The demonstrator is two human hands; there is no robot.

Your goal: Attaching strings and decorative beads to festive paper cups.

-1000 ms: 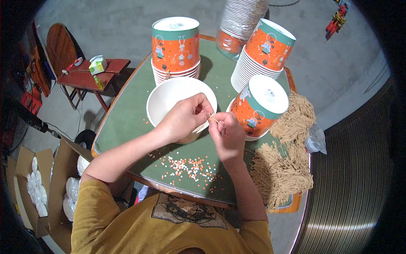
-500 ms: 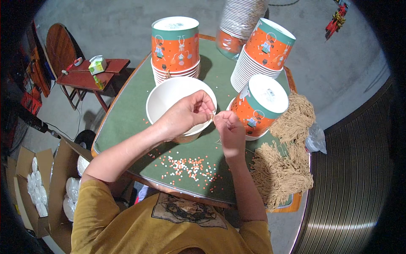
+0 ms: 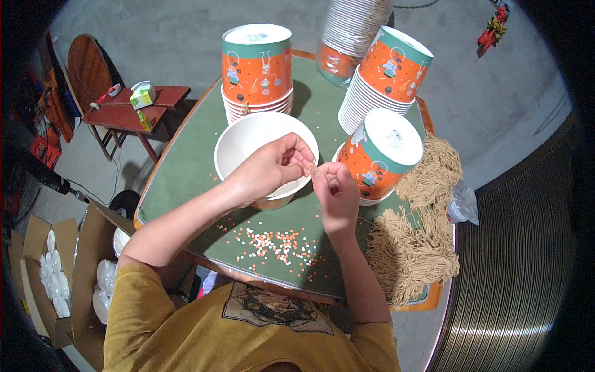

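Over the right rim of an upright white-lined paper bucket (image 3: 248, 139), my two hands meet fingertip to fingertip. My left hand (image 3: 277, 166) pinches a thin tan cord, of which only a tiny bit shows between the fingers. Thumb against forefinger, my right hand (image 3: 336, 192) grips the same small bit from the other side. A pile of tan cords (image 3: 409, 260) lies at the right edge of the table, with a second bundle (image 3: 434, 170) behind it. Small orange and white beads (image 3: 279, 245) are scattered on the green tabletop (image 3: 186, 167) below my wrists.
Upside-down stacks of orange and green paper buckets stand behind (image 3: 257, 65), at the back right (image 3: 396, 65) and beside my right hand (image 3: 378, 155). A clear plastic bag (image 3: 463, 203) hangs by the right edge. Open cartons (image 3: 87, 273) and a red bench (image 3: 139, 111) are to the left.
Both hands stay in almost the same place. The fingertips shift slightly around the cord, and the right hand turns a little.
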